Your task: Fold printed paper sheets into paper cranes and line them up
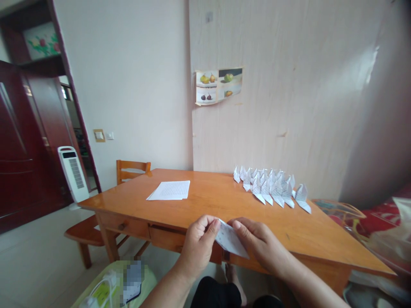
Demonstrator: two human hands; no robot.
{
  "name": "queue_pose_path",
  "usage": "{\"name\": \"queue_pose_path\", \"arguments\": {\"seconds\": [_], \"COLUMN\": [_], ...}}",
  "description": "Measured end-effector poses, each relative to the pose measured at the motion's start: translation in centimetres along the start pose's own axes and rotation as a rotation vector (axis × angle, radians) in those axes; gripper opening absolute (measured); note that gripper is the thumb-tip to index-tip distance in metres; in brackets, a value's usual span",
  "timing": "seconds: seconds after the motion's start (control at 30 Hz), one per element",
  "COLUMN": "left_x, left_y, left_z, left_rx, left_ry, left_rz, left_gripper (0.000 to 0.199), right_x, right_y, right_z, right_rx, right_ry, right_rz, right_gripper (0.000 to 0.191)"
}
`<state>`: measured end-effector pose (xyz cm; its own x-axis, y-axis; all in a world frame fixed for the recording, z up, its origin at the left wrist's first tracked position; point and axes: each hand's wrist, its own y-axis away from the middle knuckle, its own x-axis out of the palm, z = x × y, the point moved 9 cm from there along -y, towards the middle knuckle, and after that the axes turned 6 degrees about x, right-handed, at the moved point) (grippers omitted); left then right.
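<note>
A small folded piece of printed paper (231, 239) is held between my two hands, just in front of the table's near edge. My left hand (201, 237) pinches its upper left corner between thumb and fingers. On its right side, my right hand (253, 235) grips the paper, thumb on top and fingers behind. Several folded paper figures (271, 188) with pointed tips stand in rows at the table's far right. A stack of printed sheets (170, 190) lies flat on the left part of the table.
The wooden table (208, 205) has drawers along its front. A wooden chair (133, 169) stands behind its left end and a bench (85, 235) at the left. Near my left arm, a phone (132, 278) and white cables (104, 286) lie on a green surface.
</note>
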<state>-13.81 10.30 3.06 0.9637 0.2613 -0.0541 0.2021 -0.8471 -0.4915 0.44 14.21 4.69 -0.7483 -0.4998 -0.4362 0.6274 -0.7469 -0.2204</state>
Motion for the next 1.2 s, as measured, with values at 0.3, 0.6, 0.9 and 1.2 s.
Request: {"name": "queue_pose_path", "arguments": {"seconds": [0.3,0.6,0.9,1.2], "left_x": [0.7,-0.5,-0.1,1.8], "left_y": [0.1,-0.1,0.3,1.0], "left_z": [0.1,1.0,2.9,3.2], "left_rx": [-0.015,-0.042,-0.097,-0.107], "left_ry": [-0.039,0.030,0.188,0.238], "left_rz": [0.084,-0.132,-0.331,-0.207], "left_gripper": [0.034,0.035,0.039,0.036], "right_x": [0.8,-2.1,4.0,1.1], "right_y": [-0.1,-0.5,-0.3,-0.7], "right_z": [-0.3,-5.0,-4.1,-3.1], "right_rx": [-0.035,0.187,0.103,0.079], "right_ry": [0.164,-0.527,-0.451,-0.444], "right_rz": [-0.024,-0.308,-0.085,-0.303], "right_gripper": [0.043,0.046,0.039,0.046]}}
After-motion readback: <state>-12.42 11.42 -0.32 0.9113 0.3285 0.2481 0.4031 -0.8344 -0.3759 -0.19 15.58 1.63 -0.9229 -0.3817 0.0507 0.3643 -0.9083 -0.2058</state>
